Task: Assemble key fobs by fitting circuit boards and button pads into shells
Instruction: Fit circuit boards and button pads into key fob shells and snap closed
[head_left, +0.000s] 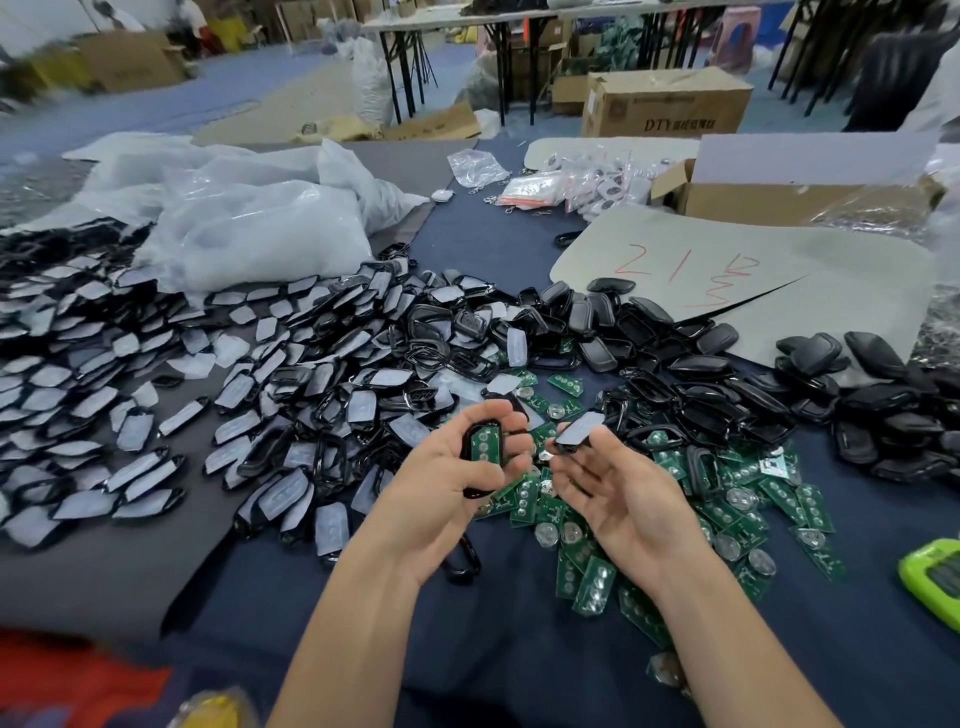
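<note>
My left hand (457, 483) is closed around a black fob shell (482, 452) with a green circuit board seated in it, face up. My right hand (623, 488) pinches a black front piece with a grey film (579, 430) between thumb and fingertips, just right of the shell and apart from it. Loose green circuit boards (727, 499) with coin cells lie under and right of my hands. A wide spread of film-covered fob pieces (171, 395) fills the left. Black back shells (878, 405) are heaped on the right.
White plastic bags (260, 223) lie at the back left. A grey card with red writing (727, 270) and an open cardboard box (800, 192) sit back right. Small bagged parts (561, 187) are behind. A green device (935, 577) pokes in at the right edge.
</note>
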